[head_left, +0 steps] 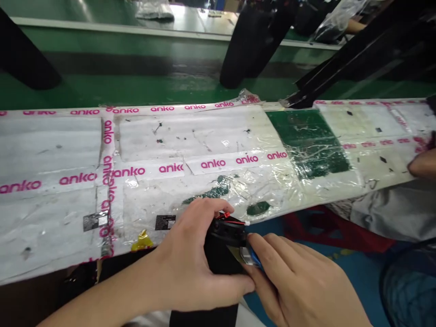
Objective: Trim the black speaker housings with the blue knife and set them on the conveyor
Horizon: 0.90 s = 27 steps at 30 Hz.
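Note:
At the lower middle, my left hand is wrapped round a black tube. Its open end faces up and away, with a black plastic rim and thin red wires ending in a small white connector. My right hand grips a blue-handled cutter, whose metal front end rests against the tube's side just below the rim. The fingers hide most of its handle. My left thumb tip nearly meets the right fingers beneath it.
A bench covered with white sheet and pink-printed tape runs across, bearing small black labels and a yellow scrap. Black tubes stand beyond it. Another person's hand is at the right edge. A red stool sits below.

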Tool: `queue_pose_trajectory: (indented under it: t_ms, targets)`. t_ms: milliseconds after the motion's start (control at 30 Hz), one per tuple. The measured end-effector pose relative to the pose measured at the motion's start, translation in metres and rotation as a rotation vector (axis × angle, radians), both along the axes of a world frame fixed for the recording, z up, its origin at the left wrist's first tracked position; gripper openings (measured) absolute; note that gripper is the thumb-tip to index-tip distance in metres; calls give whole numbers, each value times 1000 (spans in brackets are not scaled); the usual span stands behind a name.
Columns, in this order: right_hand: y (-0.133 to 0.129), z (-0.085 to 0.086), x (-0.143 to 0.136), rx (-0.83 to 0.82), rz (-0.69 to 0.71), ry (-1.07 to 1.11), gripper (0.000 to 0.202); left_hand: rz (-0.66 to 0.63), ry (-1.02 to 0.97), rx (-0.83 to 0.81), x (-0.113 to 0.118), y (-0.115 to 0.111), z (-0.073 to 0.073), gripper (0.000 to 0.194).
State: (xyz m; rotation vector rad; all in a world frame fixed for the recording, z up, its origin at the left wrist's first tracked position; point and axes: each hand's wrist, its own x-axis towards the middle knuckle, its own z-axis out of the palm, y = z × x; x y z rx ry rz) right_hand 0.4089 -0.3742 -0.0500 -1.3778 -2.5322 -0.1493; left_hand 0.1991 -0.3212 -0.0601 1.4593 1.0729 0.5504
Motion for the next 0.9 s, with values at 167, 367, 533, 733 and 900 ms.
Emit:
queue_pose_trajectory:
  t_ms: [167, 367, 533, 733, 900]
  targets:
    - [-4, 1, 2, -1, -42, -4, 29, -13, 14, 66, -1, -4, -5, 64]
    - [-2, -1, 4, -21, -41, 15, 25, -74, 2, 46, -5, -1, -7, 57]
    - [-1, -2, 3, -33, -27, 21, 25, -108, -4, 74, -5, 1, -8, 52]
    - [-3, 0, 5, -36, -19, -37, 23, -119, 1, 63, -7, 2, -9, 43]
    - [-5, -2, 10, -72, -28, -122, 28, -123, 22, 74, -6, 2, -7, 40]
